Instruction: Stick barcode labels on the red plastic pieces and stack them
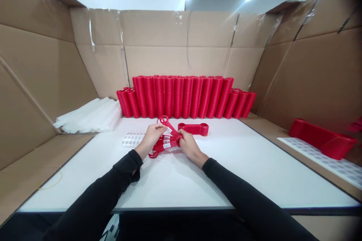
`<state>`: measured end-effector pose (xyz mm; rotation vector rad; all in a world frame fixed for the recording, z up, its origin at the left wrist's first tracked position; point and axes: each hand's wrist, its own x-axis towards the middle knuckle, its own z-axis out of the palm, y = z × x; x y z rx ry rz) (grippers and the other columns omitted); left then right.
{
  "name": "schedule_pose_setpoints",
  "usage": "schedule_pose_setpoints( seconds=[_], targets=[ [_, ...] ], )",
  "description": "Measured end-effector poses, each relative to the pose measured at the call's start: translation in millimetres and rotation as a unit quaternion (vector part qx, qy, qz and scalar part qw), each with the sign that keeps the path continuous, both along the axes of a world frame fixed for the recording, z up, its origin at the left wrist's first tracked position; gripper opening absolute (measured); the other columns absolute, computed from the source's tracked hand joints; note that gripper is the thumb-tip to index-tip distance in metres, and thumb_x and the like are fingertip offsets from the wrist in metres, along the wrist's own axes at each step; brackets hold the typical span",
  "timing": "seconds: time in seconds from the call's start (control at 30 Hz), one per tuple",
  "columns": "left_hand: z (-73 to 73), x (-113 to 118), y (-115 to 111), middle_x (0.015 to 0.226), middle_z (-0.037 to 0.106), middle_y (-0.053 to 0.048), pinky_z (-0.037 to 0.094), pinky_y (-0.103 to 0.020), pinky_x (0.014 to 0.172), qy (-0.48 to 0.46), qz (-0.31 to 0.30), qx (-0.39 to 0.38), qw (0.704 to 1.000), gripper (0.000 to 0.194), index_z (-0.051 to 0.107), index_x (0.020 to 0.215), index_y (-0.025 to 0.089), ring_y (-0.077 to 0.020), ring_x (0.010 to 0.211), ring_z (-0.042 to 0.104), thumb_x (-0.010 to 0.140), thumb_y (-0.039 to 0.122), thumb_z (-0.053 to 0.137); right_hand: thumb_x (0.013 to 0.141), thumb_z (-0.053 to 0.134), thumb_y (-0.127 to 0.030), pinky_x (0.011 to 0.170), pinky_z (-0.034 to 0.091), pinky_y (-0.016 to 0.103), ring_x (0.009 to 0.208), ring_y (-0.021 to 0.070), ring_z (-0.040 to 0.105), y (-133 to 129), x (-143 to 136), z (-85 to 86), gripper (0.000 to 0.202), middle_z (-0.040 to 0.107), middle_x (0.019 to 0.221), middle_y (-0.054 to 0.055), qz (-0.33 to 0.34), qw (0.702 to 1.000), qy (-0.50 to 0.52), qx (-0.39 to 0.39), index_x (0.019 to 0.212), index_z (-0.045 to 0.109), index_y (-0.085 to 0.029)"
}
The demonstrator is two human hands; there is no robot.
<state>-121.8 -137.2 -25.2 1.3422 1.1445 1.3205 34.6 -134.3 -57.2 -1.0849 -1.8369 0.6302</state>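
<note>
Several flat red plastic pieces with ring-shaped ends [164, 146] are spread like a fan above the white table [181, 180]. Their stacked right ends are held in my right hand [190, 144], its fingers closed around them. White barcode labels [166, 145] show on the fanned pieces. My left hand [154, 136] has its fingertips pinched together at a label on the uppermost piece; what lies between them is too small to make out. A sheet of small labels [131, 139] lies beside my left hand. Just behind my right hand rests a stack of matching red pieces [195, 129].
Tall stacks of red pieces [182, 98] line the back of the table. White plastic sleeves [90, 115] are piled at back left. At right, more red pieces [322, 137] sit on printed label sheets [319, 162]. Cardboard walls [181, 30] enclose three sides.
</note>
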Motion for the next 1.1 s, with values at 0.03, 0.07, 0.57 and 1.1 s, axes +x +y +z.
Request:
schedule_pose_setpoints(
  seconds=[0.03,0.07,0.57,1.1],
  targets=[
    [-1.2,-0.1,1.1,0.054,0.055,0.002,0.038,-0.021,0.048,0.003,-0.001,0.005,1.000,0.021,0.060,0.071,0.012,-0.0087,0.047,0.049,0.065,0.031,0.063,0.065,0.033,-0.004,0.056,0.033,0.025,0.060,0.0145,0.049,0.2,-0.2,-0.4,0.018,0.054,0.067,0.001,0.000,1.000,0.000,-0.001,0.070,0.044,-0.018],
    [-2.5,-0.2,2.3,0.057,0.057,0.001,0.039,-0.021,0.049,0.008,-0.003,0.010,1.000,0.021,0.060,0.073,0.012,-0.0097,0.049,0.050,0.065,0.032,0.062,0.065,0.033,-0.004,0.056,0.033,0.025,0.061,0.0146,0.049,0.4,-0.4,-0.7,0.018,0.054,0.067,0.001,0.000,1.000,-0.001,-0.001,0.070,0.044,-0.018],
    [-4.7,5.1,-3.7,0.082,0.056,-0.001,0.034,-0.030,0.070,0.480,0.149,0.233,0.832,0.017,0.052,0.084,0.020,-0.0182,0.080,0.051,0.081,0.036,0.052,0.066,0.033,-0.006,0.058,0.034,0.026,0.061,0.0156,0.048,0.5,-1.3,1.9,0.015,0.050,0.065,0.001,0.003,1.000,0.006,0.005,0.068,0.041,-0.019],
    [-7.4,-4.1,7.0,0.121,0.046,-0.012,0.033,-0.045,0.087,0.508,0.201,0.131,0.827,0.070,0.032,0.127,0.022,-0.0307,0.108,0.041,0.072,0.060,0.051,0.063,0.033,-0.007,0.056,0.035,0.025,0.061,0.0142,0.049,-1.4,-1.6,-0.3,0.017,0.053,0.066,0.000,0.026,0.999,0.042,-0.013,0.068,0.044,-0.018]
  ],
)
